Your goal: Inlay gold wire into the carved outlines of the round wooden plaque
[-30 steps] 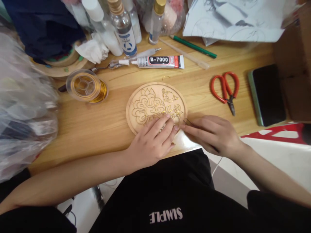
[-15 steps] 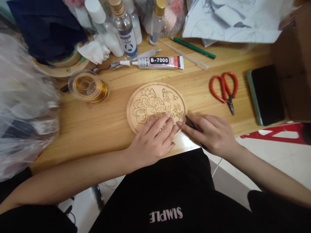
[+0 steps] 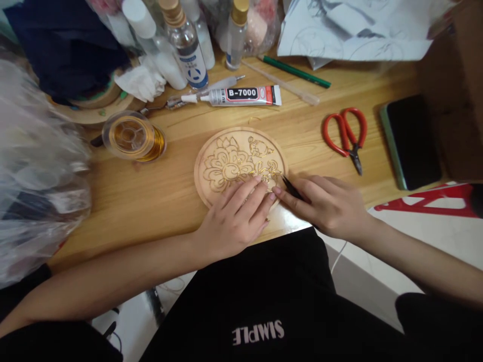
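Note:
An oval wooden plaque [image 3: 204, 151] with a raised rim lies near the table's front edge. Gold wire outlines a flower, leaves and a small figure on it. My left hand [image 3: 237, 213] rests across the plaque's lower part, fingers stretched out, covering some of the design. In my right hand [image 3: 332, 206] is a slim black tool that looks like tweezers [image 3: 292, 189], its tip at the plaque's right side. The right index finger reaches close to my left fingertips. Whether the tip grips any wire is too small to tell.
Behind the plaque lie a glue tube [image 3: 245, 95], a green pencil [image 3: 296, 72] and a pipette [image 3: 283, 83]. A gold wire spool [image 3: 134, 136] is at left; red-handled pliers [image 3: 345, 138] and a phone [image 3: 411, 141] are at right. Bottles [image 3: 190, 55] stand at the back.
The tool's tip has shifted slightly left and up over the plaque's right edge. My left hand stays on the plaque. The whole view has shifted a little.

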`<control>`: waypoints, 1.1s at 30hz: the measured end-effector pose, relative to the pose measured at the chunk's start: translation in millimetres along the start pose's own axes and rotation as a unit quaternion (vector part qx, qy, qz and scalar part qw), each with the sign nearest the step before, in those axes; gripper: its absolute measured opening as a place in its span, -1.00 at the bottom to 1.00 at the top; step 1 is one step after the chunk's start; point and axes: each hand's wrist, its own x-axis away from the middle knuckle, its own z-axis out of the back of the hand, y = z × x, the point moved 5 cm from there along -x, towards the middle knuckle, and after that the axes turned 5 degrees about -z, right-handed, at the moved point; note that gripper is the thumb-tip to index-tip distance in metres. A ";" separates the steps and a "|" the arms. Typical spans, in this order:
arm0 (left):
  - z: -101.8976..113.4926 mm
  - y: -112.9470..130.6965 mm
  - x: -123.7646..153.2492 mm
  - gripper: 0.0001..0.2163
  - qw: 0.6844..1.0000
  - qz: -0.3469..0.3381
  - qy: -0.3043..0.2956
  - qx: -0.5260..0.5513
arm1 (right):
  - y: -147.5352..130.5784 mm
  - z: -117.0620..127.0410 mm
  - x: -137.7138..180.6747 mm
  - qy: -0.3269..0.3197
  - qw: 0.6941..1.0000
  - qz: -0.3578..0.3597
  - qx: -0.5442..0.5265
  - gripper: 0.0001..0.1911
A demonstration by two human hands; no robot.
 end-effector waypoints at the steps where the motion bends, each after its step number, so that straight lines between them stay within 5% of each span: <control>1: 0.0 0.1 -0.1 -0.61 1.000 -0.001 0.002 0.000 | -0.1 -0.5 0.6 0.008 1.000 0.000 0.003 -0.57; 9: 2.0 -3.3 1.2 -0.57 0.999 0.030 0.032 -0.009 | 1.4 -6.2 5.6 0.020 1.000 -0.003 0.001 -0.55; 33: -2.8 -2.1 -1.3 -0.55 0.999 0.008 -0.026 0.029 | 2.7 -7.6 4.7 0.055 0.998 -0.017 -0.017 -0.63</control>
